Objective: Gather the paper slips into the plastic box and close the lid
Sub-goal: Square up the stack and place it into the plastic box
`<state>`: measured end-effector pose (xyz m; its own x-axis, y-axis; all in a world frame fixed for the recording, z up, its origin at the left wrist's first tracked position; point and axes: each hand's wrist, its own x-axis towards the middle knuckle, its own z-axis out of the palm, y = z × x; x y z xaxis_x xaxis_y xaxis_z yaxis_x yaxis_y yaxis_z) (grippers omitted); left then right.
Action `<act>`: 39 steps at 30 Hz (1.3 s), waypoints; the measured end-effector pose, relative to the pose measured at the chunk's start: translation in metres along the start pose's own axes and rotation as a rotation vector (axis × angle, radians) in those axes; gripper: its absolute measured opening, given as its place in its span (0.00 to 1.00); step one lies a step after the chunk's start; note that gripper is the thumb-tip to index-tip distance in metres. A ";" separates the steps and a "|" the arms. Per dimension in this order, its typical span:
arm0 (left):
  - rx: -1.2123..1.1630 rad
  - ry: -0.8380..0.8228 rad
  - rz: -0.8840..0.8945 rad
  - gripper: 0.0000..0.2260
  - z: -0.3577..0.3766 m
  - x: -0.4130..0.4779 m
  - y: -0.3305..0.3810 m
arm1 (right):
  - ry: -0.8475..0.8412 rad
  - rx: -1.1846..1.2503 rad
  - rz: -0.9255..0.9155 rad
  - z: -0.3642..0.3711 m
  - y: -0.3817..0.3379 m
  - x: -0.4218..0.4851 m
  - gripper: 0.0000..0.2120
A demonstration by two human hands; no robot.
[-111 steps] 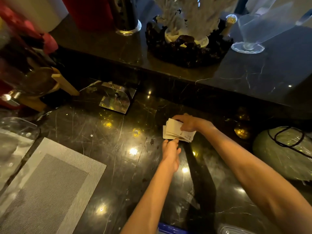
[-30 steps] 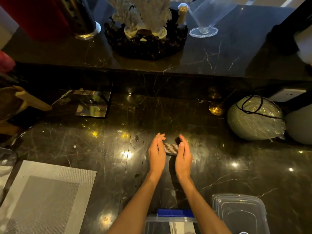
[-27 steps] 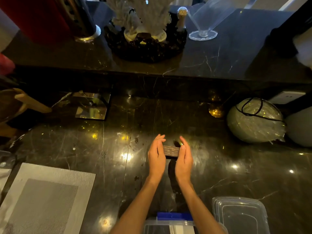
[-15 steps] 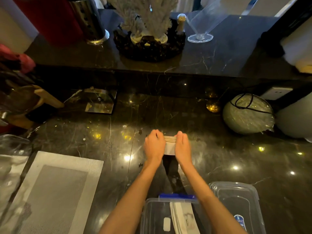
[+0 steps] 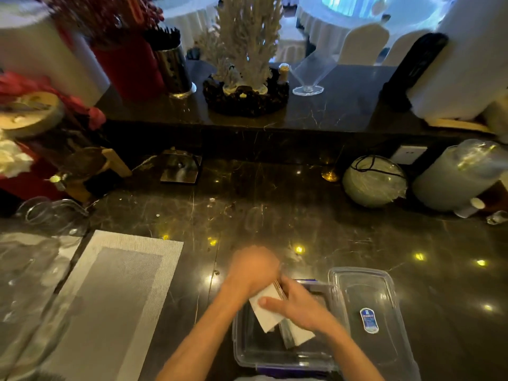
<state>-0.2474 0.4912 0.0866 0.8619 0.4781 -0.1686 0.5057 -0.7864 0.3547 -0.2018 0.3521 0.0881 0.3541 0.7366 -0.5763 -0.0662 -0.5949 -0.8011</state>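
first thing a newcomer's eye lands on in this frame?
Probably both hands, left hand and right hand, holding a stack of paper slips over the open plastic box at bottom centre, its lid lying just right of it. Next, the white coral ornament on the raised ledge behind.

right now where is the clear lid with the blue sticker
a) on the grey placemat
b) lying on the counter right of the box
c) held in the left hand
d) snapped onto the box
b: the clear lid lies flat on the dark counter right of the open plastic box, while both hands hold the paper slips over the box.
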 end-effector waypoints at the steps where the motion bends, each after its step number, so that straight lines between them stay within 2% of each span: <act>1: -0.052 0.000 -0.017 0.20 -0.002 -0.008 0.002 | 0.016 0.036 0.008 0.003 0.004 -0.009 0.23; 3: -0.256 0.038 -0.095 0.22 -0.006 -0.025 0.003 | 0.045 0.118 0.025 0.006 0.010 -0.023 0.21; 6: -0.803 0.076 -0.239 0.22 -0.006 -0.057 -0.002 | 0.131 0.297 0.067 0.010 0.019 -0.042 0.19; 8: -1.120 -0.105 -0.313 0.23 0.003 -0.079 -0.002 | 0.175 0.376 0.074 0.012 0.025 -0.049 0.19; 10: -1.292 -0.240 -0.362 0.19 0.018 -0.098 0.003 | 0.173 0.363 0.073 0.017 0.030 -0.054 0.20; 17: -1.270 -0.111 -0.497 0.15 0.047 -0.117 0.019 | 0.087 0.151 0.020 0.030 0.042 -0.054 0.22; 21: -1.244 -0.071 -0.512 0.14 0.049 -0.114 0.020 | -0.007 -0.124 -0.074 0.024 0.038 -0.052 0.25; 23: -1.240 -0.091 -0.519 0.13 0.053 -0.109 0.016 | -0.019 -0.232 -0.052 0.014 0.040 -0.051 0.28; 25: -1.246 -0.152 -0.560 0.13 0.061 -0.105 0.012 | 0.021 -0.172 0.034 -0.002 0.045 -0.049 0.27; 28: -1.263 -0.216 -0.707 0.13 0.078 -0.101 0.010 | 0.216 -0.025 0.136 -0.020 0.059 -0.043 0.28; 30: -1.265 -0.220 -0.771 0.13 0.091 -0.098 0.009 | 0.284 -0.011 0.193 -0.021 0.070 -0.033 0.25; 33: -1.298 -0.236 -0.796 0.13 0.106 -0.093 0.009 | 0.260 0.009 0.251 -0.014 0.080 -0.017 0.19; 39: -1.304 -0.268 -0.780 0.15 0.121 -0.087 0.011 | 0.262 0.145 0.254 -0.009 0.091 -0.004 0.22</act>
<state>-0.3125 0.3937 -0.0060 0.4605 0.4005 -0.7922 0.5596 0.5618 0.6093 -0.2005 0.2922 0.0189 0.5346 0.4534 -0.7132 -0.3071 -0.6820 -0.6637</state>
